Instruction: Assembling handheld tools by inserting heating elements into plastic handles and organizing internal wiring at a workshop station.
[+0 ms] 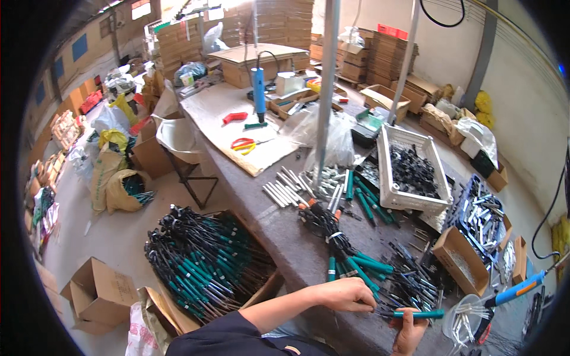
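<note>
My right hand (408, 332) grips a dark green tube (428, 314) with a thin black end pointing left. My left hand (351, 294) is closed just left of it, fingers bent down. What it pinches, if anything, is hidden. Beside both hands lies a pile of thin black rods (412, 274). Beyond the left hand is a bundle of green-handled pieces (356, 266) with black cords (323, 222). A clear tub of white sticks (465, 317) stands right of my right hand.
A white crate of black parts (440, 204) sits on the bench, near a blue basket of metal pieces (484, 216) and a cardboard tray (454, 258). A blue electric screwdriver (516, 289) hangs at right. A full box of green-and-black rods (202, 267) stands left on the floor.
</note>
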`<state>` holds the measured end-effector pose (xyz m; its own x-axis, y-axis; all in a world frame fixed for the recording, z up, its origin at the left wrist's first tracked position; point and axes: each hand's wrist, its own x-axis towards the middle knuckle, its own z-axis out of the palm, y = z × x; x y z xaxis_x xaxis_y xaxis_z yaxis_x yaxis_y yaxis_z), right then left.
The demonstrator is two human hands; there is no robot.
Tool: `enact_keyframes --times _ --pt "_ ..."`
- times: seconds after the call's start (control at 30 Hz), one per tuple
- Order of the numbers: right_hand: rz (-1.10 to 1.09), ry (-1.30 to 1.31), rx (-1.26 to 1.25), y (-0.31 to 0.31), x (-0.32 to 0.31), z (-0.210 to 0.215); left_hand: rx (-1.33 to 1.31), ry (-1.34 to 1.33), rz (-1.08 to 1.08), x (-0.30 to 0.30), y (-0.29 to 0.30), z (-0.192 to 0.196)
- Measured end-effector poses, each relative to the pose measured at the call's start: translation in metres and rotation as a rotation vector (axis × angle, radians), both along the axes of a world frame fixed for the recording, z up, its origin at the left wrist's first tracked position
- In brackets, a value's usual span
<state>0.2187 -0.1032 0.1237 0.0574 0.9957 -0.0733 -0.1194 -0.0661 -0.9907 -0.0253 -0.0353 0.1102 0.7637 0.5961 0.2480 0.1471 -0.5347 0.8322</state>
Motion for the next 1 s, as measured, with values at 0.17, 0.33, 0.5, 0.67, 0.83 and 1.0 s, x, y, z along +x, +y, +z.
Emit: enact_keyframes --times 0.17,0.33,0.5,0.67,0.83,1.0 --pt "0.055 -0.207 0.061 -0.005 0.007 0.01 -0.064 0.007 0.012 0.004 -0.004 -0.001" --pt "0.105 -0.131 0.063 -0.002 0.011 0.013 -0.075 -0.055 0.05 0.004 -0.004 -0.004" --pt "0.017 -0.199 0.107 0.001 0.002 0.019 -0.096 -0.114 0.015 0.006 0.0 -0.008" --pt "0.091 -0.203 0.073 0.002 0.0 0.012 -0.042 -0.162 0.006 0.008 0.003 -0.011" --pt "0.075 -0.216 0.13 0.004 -0.004 0.004 -0.055 -0.092 0.058 0.002 -0.003 -0.001" --pt "0.075 -0.295 0.206 0.001 0.0 0.004 0.239 -0.106 0.181 -0.004 -0.004 -0.016"
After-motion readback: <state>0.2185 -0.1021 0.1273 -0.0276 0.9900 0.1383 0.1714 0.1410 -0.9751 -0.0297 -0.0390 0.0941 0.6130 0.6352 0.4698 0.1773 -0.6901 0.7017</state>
